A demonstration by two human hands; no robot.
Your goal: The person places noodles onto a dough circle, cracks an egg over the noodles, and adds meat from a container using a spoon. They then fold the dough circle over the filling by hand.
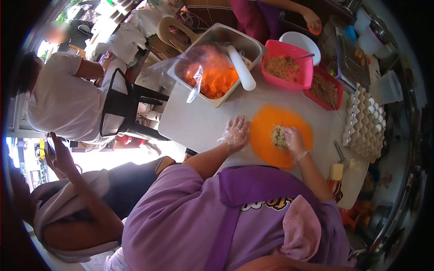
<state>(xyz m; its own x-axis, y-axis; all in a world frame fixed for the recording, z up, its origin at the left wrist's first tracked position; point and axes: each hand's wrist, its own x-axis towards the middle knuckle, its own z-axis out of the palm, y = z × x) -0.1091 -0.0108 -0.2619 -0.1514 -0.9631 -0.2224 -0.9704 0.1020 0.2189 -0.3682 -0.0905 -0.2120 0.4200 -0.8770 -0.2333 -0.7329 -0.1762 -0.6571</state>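
Note:
A thin round sheet of orange dough lies flat on the pale work table. On its middle sits a small heap of pale, greenish shredded filling. My left hand, in a clear plastic glove, rests open on the table just left of the dough, fingers spread. My right hand, also gloved, is at the right side of the filling with its fingers curled into it. The fingertips are partly hidden there.
A steel pan holds orange dough under plastic, with a white rolling pin across it. Beyond are pink tubs of filling and an egg tray. Another person's hand is at the back; people are at left.

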